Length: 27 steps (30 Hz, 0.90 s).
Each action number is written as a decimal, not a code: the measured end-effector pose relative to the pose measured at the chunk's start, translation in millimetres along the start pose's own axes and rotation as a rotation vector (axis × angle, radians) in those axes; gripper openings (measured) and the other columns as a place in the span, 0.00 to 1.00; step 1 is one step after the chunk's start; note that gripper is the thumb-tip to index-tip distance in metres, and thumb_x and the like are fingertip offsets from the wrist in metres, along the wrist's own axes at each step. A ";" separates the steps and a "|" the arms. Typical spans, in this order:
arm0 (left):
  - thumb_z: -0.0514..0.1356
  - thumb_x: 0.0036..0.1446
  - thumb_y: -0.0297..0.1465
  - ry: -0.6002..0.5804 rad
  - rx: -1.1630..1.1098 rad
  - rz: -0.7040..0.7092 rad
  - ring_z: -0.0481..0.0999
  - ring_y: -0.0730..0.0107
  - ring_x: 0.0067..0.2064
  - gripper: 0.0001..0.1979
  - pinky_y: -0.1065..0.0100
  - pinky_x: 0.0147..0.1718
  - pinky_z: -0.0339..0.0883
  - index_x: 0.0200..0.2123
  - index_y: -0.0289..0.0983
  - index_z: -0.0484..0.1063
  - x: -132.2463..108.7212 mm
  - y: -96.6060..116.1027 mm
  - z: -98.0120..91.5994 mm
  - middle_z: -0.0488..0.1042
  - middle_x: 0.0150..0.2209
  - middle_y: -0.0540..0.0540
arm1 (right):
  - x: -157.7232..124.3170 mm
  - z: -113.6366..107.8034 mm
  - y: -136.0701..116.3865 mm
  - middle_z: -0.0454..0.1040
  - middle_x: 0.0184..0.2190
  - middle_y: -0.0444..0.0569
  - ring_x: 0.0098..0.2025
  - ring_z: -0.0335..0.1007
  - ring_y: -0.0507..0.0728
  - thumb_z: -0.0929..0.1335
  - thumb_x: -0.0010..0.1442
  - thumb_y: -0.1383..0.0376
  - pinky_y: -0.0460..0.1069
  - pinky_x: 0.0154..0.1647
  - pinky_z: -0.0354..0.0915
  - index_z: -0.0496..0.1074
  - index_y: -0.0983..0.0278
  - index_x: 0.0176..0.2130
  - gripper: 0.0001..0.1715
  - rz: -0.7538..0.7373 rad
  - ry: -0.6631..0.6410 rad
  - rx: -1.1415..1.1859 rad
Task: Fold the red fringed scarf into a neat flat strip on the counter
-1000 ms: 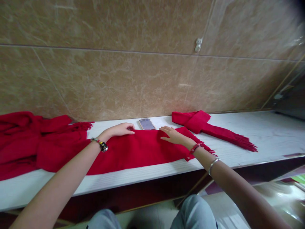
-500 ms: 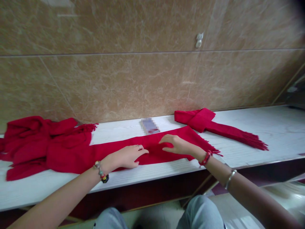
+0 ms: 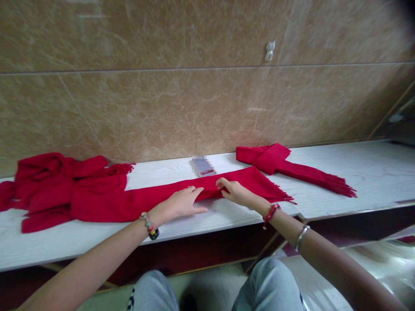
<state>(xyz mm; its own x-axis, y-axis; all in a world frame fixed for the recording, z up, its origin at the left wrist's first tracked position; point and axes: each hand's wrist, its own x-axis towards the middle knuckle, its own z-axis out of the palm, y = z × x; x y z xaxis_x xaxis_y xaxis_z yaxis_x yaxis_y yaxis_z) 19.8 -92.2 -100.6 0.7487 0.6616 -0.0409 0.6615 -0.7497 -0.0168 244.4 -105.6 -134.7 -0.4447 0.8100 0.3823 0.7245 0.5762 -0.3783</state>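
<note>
A long red scarf (image 3: 149,199) stretches along the white bench top, bunched at its left and ending in a fringe on the right. My left hand (image 3: 181,203) rests over its near edge, with thumb and forefinger spread apart and the other fingers partly hidden. My right hand (image 3: 236,192) has its fingers curled in a pinch on the scarf's cloth, right of the left hand. Between the hands the near edge of the cloth is drawn up, so the strip is narrow there.
Another red scarf (image 3: 274,160), folded into a crossed shape with fringe, lies behind on the right. A phone-like flat object (image 3: 202,166), blurred out, lies near the marbled wall (image 3: 181,112). The bench's front edge (image 3: 227,228) runs above my knees.
Both hands have shifted slightly. My right fingers have closed on the cloth, and the scarf's near edge between the hands has moved away from me, baring more white bench top.
</note>
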 end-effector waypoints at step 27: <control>0.48 0.51 0.21 0.166 0.189 -0.283 0.74 0.62 0.38 0.15 0.68 0.35 0.64 0.37 0.36 0.72 6.4 -46.0 -66.1 0.75 0.36 0.41 | -42.0 -31.4 33.4 0.64 0.54 0.55 0.55 0.58 0.63 0.68 0.51 0.58 0.57 0.54 0.57 0.62 0.63 0.55 0.33 0.129 -0.157 -0.172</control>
<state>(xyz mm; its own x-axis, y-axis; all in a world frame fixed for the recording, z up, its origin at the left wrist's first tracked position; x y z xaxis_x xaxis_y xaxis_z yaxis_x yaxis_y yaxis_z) -3.0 -52.5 -34.1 0.5446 0.8244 0.1544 0.8352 -0.5164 -0.1890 303.7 -123.8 -136.9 -0.4096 0.8900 0.2001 0.8533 0.4514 -0.2612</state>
